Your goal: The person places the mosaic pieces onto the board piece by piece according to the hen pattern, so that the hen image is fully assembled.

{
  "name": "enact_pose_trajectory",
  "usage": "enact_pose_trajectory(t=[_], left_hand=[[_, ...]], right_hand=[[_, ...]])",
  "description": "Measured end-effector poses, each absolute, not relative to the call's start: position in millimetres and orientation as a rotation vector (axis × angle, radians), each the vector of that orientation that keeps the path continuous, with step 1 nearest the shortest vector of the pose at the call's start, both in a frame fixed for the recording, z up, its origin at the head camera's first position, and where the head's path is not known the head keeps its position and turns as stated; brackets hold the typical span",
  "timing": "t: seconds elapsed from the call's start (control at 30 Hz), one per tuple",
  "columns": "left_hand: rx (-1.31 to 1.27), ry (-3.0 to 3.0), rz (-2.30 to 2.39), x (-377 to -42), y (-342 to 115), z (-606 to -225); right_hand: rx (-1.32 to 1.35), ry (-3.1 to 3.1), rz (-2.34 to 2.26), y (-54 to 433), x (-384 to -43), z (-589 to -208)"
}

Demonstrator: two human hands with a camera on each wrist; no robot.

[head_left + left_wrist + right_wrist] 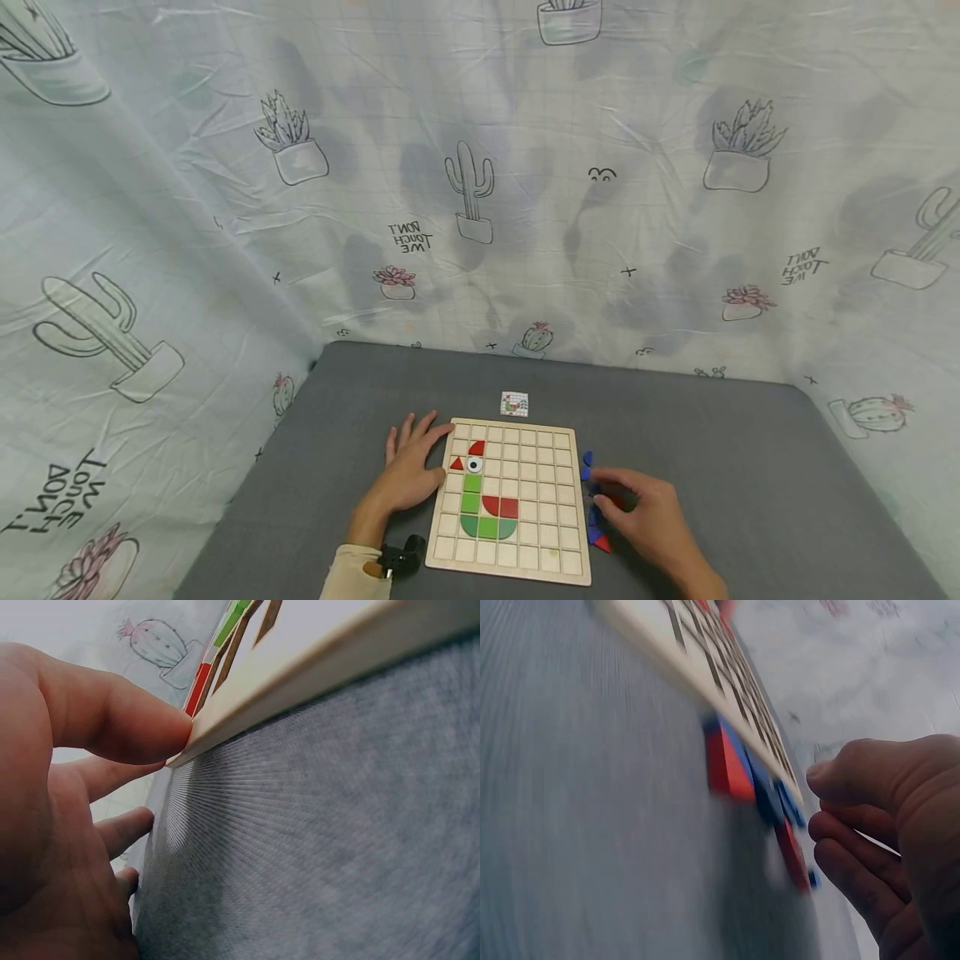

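Note:
A wooden grid board (551, 537) lies on the grey table, bearing a bird-like figure: green squares (470, 502), darker green rounded pieces (507, 528), red pieces (508, 507), a red triangle (457, 464) and an eye tile (474, 465). My left hand (408, 475) has its fingers spread; thumb and index finger touch the board's left edge. Over the loose pieces by the right edge hovers my right hand (648, 512), thumb and index finger apart, with nothing visible between them. Beneath are blue pieces (588, 458) and a red piece (731, 769), blurred in the right wrist view.
A small picture card (514, 404) lies behind the board, showing a coloured figure on a grid. Grey cloth covers the table (375, 383). A white curtain (525, 250) printed with cacti surrounds it at the back and sides. On the left wrist sits a black strap device (401, 557).

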State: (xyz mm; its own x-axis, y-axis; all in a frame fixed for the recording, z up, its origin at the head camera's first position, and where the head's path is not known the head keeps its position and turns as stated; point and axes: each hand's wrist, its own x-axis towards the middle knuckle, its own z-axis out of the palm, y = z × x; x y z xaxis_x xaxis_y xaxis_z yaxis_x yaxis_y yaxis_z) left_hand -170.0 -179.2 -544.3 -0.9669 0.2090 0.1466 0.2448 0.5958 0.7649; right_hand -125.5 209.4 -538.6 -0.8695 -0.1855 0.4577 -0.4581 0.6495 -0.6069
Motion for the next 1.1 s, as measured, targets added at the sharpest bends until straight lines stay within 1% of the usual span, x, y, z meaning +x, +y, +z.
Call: enact_pose_trajectory(t=[0.17, 0.4, 0.6, 0.83, 0.97, 1.1], left_hand=[[-0.391, -2.761, -1.288, -173, -180, -553], [-0.338, -2.792, -1.242, -177, -180, -561], [-0.336, -2.813, -1.267, -175, -178, -554], [-0.366, -2.797, -1.32, -170, -176, -542], [-0.356, -2.812, -1.295, -172, -177, -546], [-0.342, -2.846, -1.265, -175, -179, -550]], right_hand=[[0.491, -2.539, 0.978, 226, -124, -543], [0.458, -2.626, 0.94, 226, -123, -546], [0.452, -2.631, 0.928, 227, -122, -548], [0.342, -2.665, 0.901, 233, -114, -541], [0.403, -2.622, 0.933, 230, -110, -535], [0.569, -2.542, 0.996, 219, -111, -533]])
